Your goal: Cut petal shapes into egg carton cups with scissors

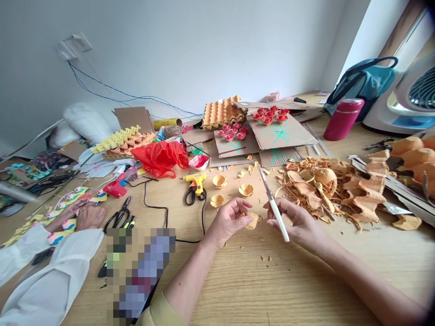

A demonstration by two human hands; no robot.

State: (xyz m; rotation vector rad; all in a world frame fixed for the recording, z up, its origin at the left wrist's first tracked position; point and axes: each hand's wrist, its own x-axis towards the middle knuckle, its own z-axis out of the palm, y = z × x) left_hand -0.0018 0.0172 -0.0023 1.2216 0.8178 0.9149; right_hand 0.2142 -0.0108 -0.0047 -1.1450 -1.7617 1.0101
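The left hand (226, 222) pinches an orange carton piece (252, 221) in its fingers, low above the near bench (238, 280). The right hand's (299, 222) fingers grip what seems a white-handled knife (279, 220), blade pointing far. Just beyond stand three cut cups (246, 190), a yellow glue gun (196, 180) to their left. Scraps (304, 190) heap rightward; red flowers (267, 120) sit far back on cardboard (288, 136).

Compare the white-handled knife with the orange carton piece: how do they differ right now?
Shape: the white-handled knife is long and slim; the orange carton piece is short and broad.
Colour: the knife pairs a white handle with a greyish blade; the piece looks orange-tan.
Hold: the right hand grips the knife, the left hand the piece.
Both are held above the wooden table.
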